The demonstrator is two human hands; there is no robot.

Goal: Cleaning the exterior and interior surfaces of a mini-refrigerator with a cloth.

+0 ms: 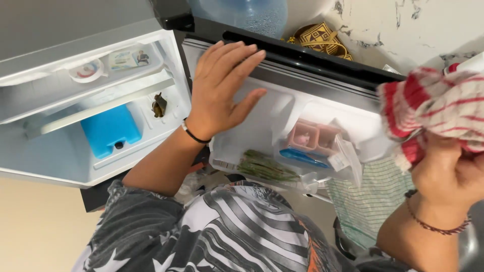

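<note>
White plastic of the open fridge compartment (282, 108) lies under the left hand (219, 93), flat with fingers spread, while the right hand (446, 171) is closed around a bunched red-and-white striped cloth (433, 108) at the right, beside the fridge. In this single head view, a hard press could probably tip the shallow tray (222, 153) (green stalks (267, 167) near its lip), and the cloth may snag the pink container (312, 137). Room is tight: the door shelf (101, 100) bounds the left, the dark top edge (312, 55) lies just beyond the fingertips.
</note>
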